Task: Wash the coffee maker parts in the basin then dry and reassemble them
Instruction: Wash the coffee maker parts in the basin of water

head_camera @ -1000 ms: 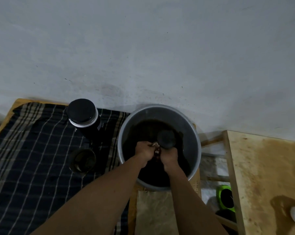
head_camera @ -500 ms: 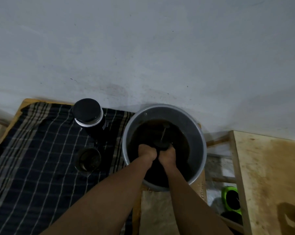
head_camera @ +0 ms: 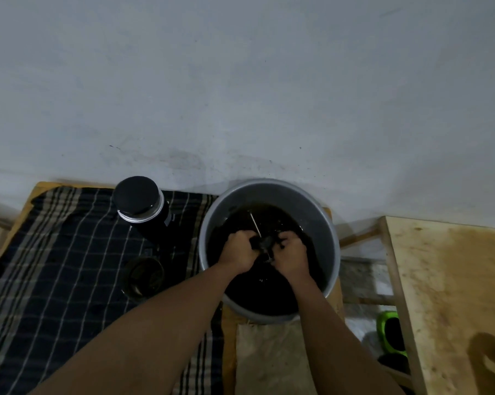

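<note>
A grey metal basin (head_camera: 323, 223) holds dark water. Both hands are inside it. My left hand (head_camera: 238, 250) and my right hand (head_camera: 292, 253) grip a small dark coffee maker part (head_camera: 264, 243) between them, just above the water. A thin metal rod (head_camera: 254, 222) sticks up and away from the part. What lies under the water is hidden. On the checked cloth (head_camera: 55, 266) to the left stand a black cylinder with a silver band (head_camera: 139, 202) and a dark glass cup (head_camera: 144, 276).
The basin sits against a pale wall. A bare wooden board (head_camera: 451, 295) lies to the right, with a gap and wooden slats between. A green and black object (head_camera: 390, 334) sits low in that gap. A pale mat (head_camera: 269, 360) lies in front of the basin.
Both hands have lifted the dark part a little out of the water and turned it, and the thin rod now shows behind it. The camera has shifted slightly.
</note>
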Motion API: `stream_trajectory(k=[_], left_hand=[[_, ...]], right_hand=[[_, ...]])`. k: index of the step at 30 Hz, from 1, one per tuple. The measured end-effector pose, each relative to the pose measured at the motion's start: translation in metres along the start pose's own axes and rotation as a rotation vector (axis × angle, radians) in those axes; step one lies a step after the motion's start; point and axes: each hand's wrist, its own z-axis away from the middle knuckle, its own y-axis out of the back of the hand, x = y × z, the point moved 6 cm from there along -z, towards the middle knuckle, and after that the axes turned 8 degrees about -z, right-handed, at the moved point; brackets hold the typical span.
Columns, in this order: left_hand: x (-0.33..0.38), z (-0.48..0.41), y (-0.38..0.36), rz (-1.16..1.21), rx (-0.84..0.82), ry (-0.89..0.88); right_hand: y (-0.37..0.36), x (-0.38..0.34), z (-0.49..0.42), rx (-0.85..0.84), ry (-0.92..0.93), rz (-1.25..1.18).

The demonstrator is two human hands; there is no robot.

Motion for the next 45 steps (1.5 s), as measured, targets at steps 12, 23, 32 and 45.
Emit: stream_trajectory(k=[12, 23, 32, 45], left_hand=[[-0.007, -0.002, -0.003, -0.166, -0.027, 0.009], [0.026, 0.009, -0.009, -0.681, -0.019, -0.369], [0.012, 0.003, -0.014, -0.315, -0.004, -0.302], [0.004, 0.003, 0.003, 0.071, 0.033, -0.028]], right_hand=[[-0.01, -0.006, 0.004, -0.195, 0.075, 0.265], [-0.006, -0.009, 0.003, -0.282, 0.039, 0.334], [0.004, 0.0, 0.002, -0.286, 0.037, 0.268], [0.0, 0.013, 0.013, -0.173, -0.499, -0.334]])
